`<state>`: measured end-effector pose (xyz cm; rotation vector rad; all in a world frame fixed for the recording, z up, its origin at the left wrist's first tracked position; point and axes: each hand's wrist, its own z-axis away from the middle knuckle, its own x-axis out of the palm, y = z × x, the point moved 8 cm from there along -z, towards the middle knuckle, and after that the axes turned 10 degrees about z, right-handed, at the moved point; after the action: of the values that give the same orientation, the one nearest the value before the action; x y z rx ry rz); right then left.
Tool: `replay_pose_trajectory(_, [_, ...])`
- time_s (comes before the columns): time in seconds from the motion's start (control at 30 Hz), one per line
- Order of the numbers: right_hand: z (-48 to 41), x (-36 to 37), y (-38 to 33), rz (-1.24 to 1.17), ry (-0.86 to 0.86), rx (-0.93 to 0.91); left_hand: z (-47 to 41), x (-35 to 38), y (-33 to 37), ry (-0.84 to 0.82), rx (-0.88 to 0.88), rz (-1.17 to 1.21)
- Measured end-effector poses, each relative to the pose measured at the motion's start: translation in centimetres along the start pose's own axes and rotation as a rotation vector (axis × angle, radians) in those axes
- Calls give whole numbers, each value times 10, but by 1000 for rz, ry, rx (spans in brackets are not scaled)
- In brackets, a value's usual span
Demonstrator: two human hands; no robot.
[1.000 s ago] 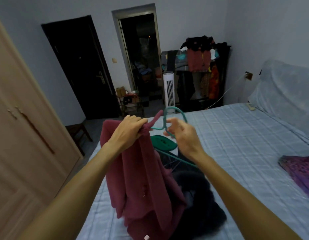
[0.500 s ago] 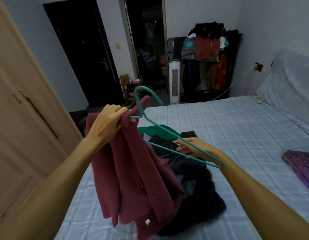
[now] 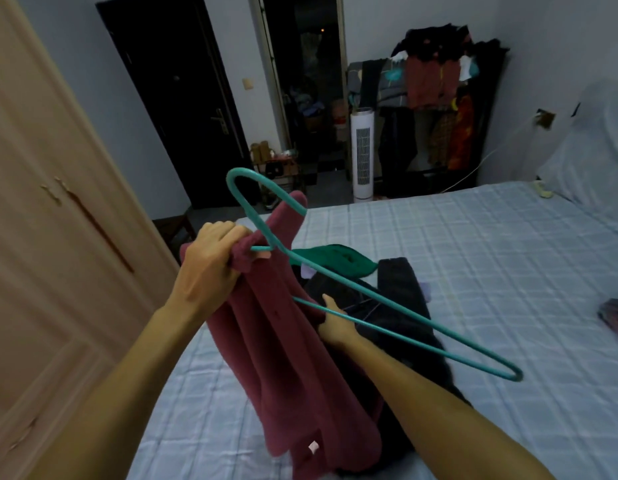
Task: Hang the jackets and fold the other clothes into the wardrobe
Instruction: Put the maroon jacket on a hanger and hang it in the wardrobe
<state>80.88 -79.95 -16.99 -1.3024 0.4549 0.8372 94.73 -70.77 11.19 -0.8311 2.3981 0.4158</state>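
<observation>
My left hand holds up a maroon jacket by its collar, bunched together with the neck of a teal wire hanger. One hanger arm sits inside the jacket. The other arm juts out bare to the right over the bed. My right hand is lower, at the jacket's right edge, just under the hanger's bottom bar. Its fingers are hidden behind the fabric. The wooden wardrobe stands on the left with its doors closed.
On the checked bed lie a dark pile of clothes, a green garment and a purple one at the right edge. Beyond the bed are a white tower fan, a loaded clothes rack and a dark door.
My right hand dropped from the hanger's hook to its bottom bar, then went in to the jacket's edge. The hanger swung out level, hook up. My left hand kept the collar.
</observation>
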Motion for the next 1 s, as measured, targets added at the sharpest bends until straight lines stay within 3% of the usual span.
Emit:
replay_pose_trajectory(0.1, [-6, -18, 10, 41, -2, -30, 12, -9, -18, -17, -57, -44])
replay_pose_trajectory(0.27, [-3, -101, 42, 86, 285, -87, 31, -6, -47, -131, -89, -210])
replay_pose_trajectory(0.4, [10, -154, 45, -53, 462, -164, 34, -1, -60, -194, -89, -252])
replay_pose_trajectory(0.57, [26, -208, 19, -64, 556, -231, 44, 12, -75, -339, -121, -320])
replay_pose_trajectory(0.7, [41, -230, -5, 17, 575, -253, 57, 20, -102, -403, -296, -430])
replay_pose_trajectory(0.83, [60, -256, -32, 93, 735, -213, 46, 6, -101, -337, -440, -505])
replay_pose_trajectory(1.0, [77, -279, -60, 270, 879, -208, 2, -23, -87, -217, -467, -603])
